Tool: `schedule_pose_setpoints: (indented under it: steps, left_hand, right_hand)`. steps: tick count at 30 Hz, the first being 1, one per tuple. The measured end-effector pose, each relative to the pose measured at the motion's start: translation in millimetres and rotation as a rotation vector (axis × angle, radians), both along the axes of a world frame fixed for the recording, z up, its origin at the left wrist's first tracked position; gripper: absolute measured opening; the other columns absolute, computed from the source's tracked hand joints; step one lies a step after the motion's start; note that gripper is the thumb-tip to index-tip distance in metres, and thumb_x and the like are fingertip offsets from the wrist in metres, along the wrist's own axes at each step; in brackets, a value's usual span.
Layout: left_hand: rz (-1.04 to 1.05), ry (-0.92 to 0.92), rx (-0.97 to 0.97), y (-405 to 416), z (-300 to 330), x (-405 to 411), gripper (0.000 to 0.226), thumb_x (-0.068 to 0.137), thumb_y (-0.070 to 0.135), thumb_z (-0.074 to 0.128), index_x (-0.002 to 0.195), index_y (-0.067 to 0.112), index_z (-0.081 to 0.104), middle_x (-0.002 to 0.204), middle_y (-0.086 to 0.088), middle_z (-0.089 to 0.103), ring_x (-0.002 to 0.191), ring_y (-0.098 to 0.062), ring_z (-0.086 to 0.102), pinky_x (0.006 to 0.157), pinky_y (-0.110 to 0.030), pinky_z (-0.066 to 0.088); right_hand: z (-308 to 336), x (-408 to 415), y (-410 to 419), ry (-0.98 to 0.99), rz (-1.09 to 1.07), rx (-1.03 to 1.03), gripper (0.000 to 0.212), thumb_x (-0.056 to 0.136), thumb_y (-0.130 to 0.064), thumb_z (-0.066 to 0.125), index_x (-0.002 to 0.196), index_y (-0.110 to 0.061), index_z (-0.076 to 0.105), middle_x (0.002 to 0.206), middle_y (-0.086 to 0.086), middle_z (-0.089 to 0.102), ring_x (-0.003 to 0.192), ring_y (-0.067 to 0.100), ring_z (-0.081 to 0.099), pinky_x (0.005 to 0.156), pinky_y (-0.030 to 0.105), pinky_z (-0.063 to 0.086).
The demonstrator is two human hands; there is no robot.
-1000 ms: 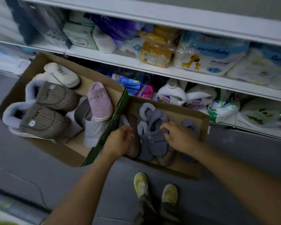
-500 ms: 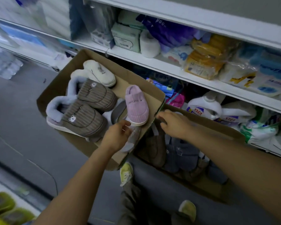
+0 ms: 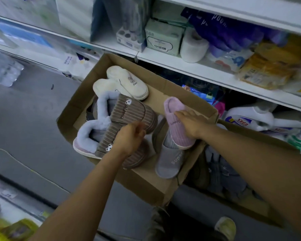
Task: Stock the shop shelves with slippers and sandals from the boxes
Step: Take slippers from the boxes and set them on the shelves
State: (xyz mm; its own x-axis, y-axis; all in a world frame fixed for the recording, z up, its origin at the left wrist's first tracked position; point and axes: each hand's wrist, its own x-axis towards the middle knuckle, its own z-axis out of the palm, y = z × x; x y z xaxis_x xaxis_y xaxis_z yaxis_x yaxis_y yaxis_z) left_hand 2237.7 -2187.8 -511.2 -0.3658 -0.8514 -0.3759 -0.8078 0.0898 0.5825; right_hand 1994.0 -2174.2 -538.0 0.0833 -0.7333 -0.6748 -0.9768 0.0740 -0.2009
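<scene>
- Cardboard box holds slippers.
- My right hand rests flat on the pink slipper at its right edge.
- My left hand hovers curled above the brown striped slipper; grip unclear.

Grey floor carries two cardboard boxes; shelf holds toiletries.

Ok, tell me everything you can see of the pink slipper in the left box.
The pink slipper is a closed-toe house slipper of ribbed, corduroy-like fabric with a pale sole edge and small dark lettering across its upper. It lies at the right side of the left cardboard box, toe toward the camera, propped on a grey slipper. The right hand rests on its upper, fingers spread over it.
</scene>
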Motion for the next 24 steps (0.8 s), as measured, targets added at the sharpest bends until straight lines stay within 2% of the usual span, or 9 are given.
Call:
schedule_pose_setpoints:
  steps: [3, 7, 10, 13, 16, 19, 22, 24]
  left_hand:
    - [-0.025, 0.031, 0.012, -2.3, -8.2, 7.1, 0.016, 0.092, 0.019, 0.054, 0.106, 0.019, 0.062, 0.091, 0.001, 0.065, 0.083, -0.017, 0.059, 0.078, -0.035, 0.049]
    - [-0.035, 0.018, 0.029, -1.2, -18.5, 14.6, 0.021, 0.091, 0.019, 0.054, 0.11, 0.02, 0.062, 0.093, 0.0, 0.066, 0.085, -0.018, 0.06, 0.079, -0.033, 0.048]
    - [-0.037, 0.041, 0.044, 1.3, -21.7, 15.8, 0.023, 0.09, 0.017, 0.054, 0.111, 0.02, 0.063, 0.091, 0.001, 0.067, 0.083, -0.017, 0.061, 0.078, -0.031, 0.048]
    - [-0.048, 0.038, 0.048, 2.5, -22.8, 15.2, 0.021, 0.09, 0.018, 0.054, 0.11, 0.02, 0.063, 0.09, 0.002, 0.067, 0.082, -0.016, 0.061, 0.078, -0.032, 0.049]
    - [-0.036, 0.029, 0.059, 3.6, -23.3, 16.0, 0.02, 0.09, 0.019, 0.055, 0.109, 0.02, 0.062, 0.091, 0.003, 0.067, 0.084, -0.017, 0.062, 0.079, -0.032, 0.049]
    - [-0.049, 0.033, 0.039, 5.6, -20.5, 16.8, 0.018, 0.09, 0.019, 0.055, 0.107, 0.02, 0.061, 0.09, 0.002, 0.065, 0.084, -0.018, 0.061, 0.078, -0.031, 0.048]
    - [-0.07, 0.034, 0.019, 6.7, -17.8, 18.9, 0.012, 0.088, 0.019, 0.055, 0.099, 0.018, 0.061, 0.09, 0.003, 0.062, 0.086, -0.019, 0.06, 0.078, -0.032, 0.048]
    - [-0.093, 0.048, -0.002, 6.7, -18.4, 22.0, 0.016, 0.085, 0.025, 0.054, 0.098, 0.023, 0.062, 0.096, 0.005, 0.062, 0.088, -0.017, 0.059, 0.081, -0.036, 0.05]
  right_hand:
    - [-10.6, 8.1, -7.4, 0.062, 0.047, 0.055, 0.081, 0.087, -0.02, 0.058, 0.152, -0.022, 0.008, 0.155, 0.006, 0.018, 0.142, 0.031, 0.018, 0.111, 0.047, 0.03]
    - [-17.0, 15.0, -12.4, 0.182, 0.077, -0.07, 0.089, 0.084, -0.022, 0.062, 0.151, -0.019, 0.004, 0.152, 0.009, 0.016, 0.139, 0.031, 0.02, 0.107, 0.046, 0.033]
    - [-20.6, 16.1, -13.7, 0.174, 0.053, -0.053, 0.089, 0.084, -0.021, 0.062, 0.151, -0.02, 0.004, 0.153, 0.007, 0.018, 0.139, 0.031, 0.02, 0.106, 0.046, 0.031]
    - [-19.3, 17.2, -13.8, 0.228, 0.079, -0.099, 0.069, 0.086, -0.024, 0.059, 0.145, -0.017, 0.024, 0.142, 0.01, 0.035, 0.128, 0.03, 0.032, 0.103, 0.041, 0.031]
    - [-15.9, 16.3, -9.6, 0.273, 0.084, -0.11, 0.045, 0.09, -0.033, 0.056, 0.131, -0.016, 0.045, 0.136, 0.007, 0.044, 0.126, 0.028, 0.034, 0.103, 0.038, 0.03]
    - [-10.5, 10.0, -0.6, 0.201, -0.018, -0.095, 0.043, 0.088, -0.041, 0.056, 0.124, -0.019, 0.051, 0.134, 0.008, 0.045, 0.126, 0.029, 0.034, 0.102, 0.04, 0.031]
    - [-1.9, 4.8, 9.5, 0.119, -0.084, -0.155, 0.042, 0.084, -0.049, 0.058, 0.119, -0.025, 0.053, 0.131, 0.007, 0.048, 0.122, 0.03, 0.038, 0.098, 0.041, 0.035]
    - [7.5, 6.8, 15.6, 0.089, -0.152, -0.21, 0.035, 0.083, -0.051, 0.058, 0.108, -0.027, 0.053, 0.125, 0.008, 0.051, 0.118, 0.03, 0.043, 0.096, 0.042, 0.039]
